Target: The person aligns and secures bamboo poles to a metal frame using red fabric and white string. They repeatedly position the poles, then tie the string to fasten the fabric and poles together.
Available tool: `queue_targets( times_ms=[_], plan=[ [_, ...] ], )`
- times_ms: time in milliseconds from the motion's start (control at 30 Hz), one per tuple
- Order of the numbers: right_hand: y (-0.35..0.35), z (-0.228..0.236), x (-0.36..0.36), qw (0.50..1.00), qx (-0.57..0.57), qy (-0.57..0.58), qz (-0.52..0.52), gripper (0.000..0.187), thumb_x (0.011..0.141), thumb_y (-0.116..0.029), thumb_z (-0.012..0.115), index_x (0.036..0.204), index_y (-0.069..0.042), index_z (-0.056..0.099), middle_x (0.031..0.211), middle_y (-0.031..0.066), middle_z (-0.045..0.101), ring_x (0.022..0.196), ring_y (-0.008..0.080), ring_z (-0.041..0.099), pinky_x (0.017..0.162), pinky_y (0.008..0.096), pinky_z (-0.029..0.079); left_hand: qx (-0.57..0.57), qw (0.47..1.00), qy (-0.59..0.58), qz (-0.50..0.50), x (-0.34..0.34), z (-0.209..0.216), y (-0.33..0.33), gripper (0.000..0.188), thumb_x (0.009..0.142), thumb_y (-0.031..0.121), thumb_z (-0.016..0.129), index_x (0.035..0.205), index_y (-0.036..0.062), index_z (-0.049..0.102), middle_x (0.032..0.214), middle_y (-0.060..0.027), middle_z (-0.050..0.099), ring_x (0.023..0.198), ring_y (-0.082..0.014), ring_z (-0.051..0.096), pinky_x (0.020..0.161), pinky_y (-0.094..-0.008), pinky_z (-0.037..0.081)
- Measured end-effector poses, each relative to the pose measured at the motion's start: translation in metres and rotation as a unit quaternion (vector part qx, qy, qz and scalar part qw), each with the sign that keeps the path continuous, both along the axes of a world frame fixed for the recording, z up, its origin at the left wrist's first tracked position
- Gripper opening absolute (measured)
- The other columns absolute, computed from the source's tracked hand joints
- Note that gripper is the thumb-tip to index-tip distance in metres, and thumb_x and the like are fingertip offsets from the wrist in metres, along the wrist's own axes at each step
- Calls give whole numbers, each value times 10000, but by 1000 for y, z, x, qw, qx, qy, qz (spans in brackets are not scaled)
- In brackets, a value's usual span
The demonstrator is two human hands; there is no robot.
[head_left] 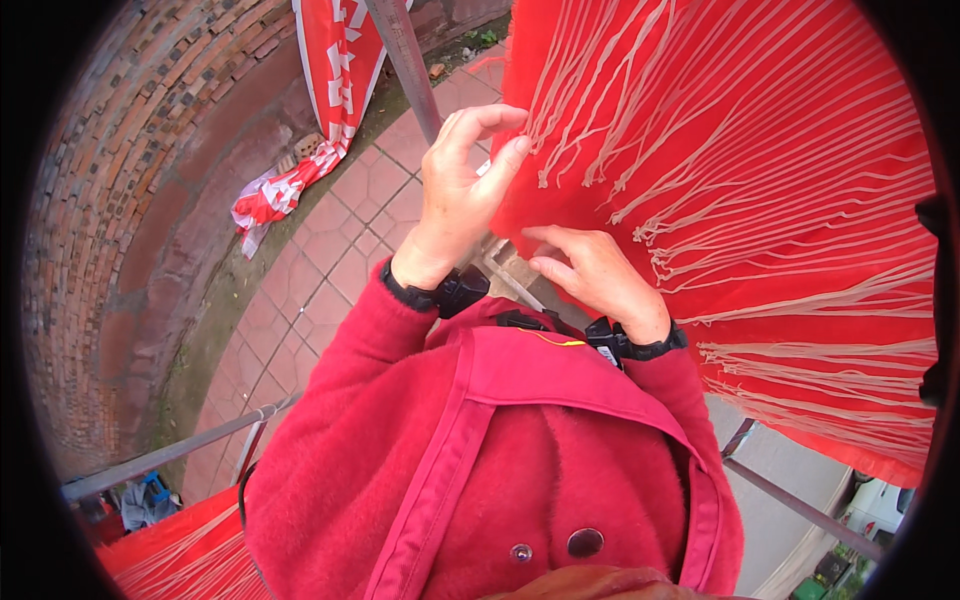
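Observation:
A wide red cloth (570,90) hangs in front of me on the right, with many pale noodle-like strands (760,215) across it. Several strands end in small knotted clumps. My left hand (465,185) is raised at the cloth's left edge, its index finger and thumb curved with a gap between the tips, close beside the nearest strand ends. Lower and to the right, my right hand (600,275) hovers by the cloth's lower left corner, index finger and thumb apart. Nothing shows between the fingers of either hand. Dark bands circle both wrists.
A metal pole (405,65) rises beyond my left hand; a rail (180,460) runs at lower left above more strand-covered red cloth (190,555). A red-and-white banner (325,100) droops near a brick wall (110,190). Another rail (800,505) and a white vehicle (875,505) are at lower right.

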State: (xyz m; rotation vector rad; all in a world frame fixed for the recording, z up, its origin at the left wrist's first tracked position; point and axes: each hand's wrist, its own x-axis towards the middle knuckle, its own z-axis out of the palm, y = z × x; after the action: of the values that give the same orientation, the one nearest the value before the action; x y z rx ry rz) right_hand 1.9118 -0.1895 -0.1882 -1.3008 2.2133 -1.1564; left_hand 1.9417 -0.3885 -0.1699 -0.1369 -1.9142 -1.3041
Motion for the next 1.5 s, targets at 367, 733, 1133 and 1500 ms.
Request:
queue_targets(
  times_ms=[367,733,1133,1500],
  plan=[
    [28,-11,-8,954,-188,-129,-196,466,978,-146,627,1416,-41,508,1124,143,701,1015,183,678,887,321,533,-52,988,-111,-97,-8,-10,35,368,902,82,716,1264,52,655,883,-57,729,723,-103,670,666,-253,548],
    [23,-14,-15,941,-232,-124,-212,550,968,-96,631,1476,-45,425,1168,160,678,1011,188,676,885,323,541,9,991,-122,-56,-28,-2,58,256,910,105,723,1157,43,694,728,-8,688,653,-27,611,582,-217,500],
    [29,-14,-25,933,-267,-53,-234,467,949,-79,643,1395,-14,519,1226,169,651,1109,218,641,918,319,524,181,963,-150,-131,-20,-1,47,142,927,114,710,1039,27,699,801,11,702,688,-34,614,614,-193,483],
    [26,-7,-23,925,-302,-177,-147,277,971,-122,656,1218,-2,620,999,39,682,878,98,634,786,248,513,202,941,-160,-219,4,3,61,145,935,124,708,1028,14,691,957,-15,703,878,-84,643,781,-233,518]
  ],
)
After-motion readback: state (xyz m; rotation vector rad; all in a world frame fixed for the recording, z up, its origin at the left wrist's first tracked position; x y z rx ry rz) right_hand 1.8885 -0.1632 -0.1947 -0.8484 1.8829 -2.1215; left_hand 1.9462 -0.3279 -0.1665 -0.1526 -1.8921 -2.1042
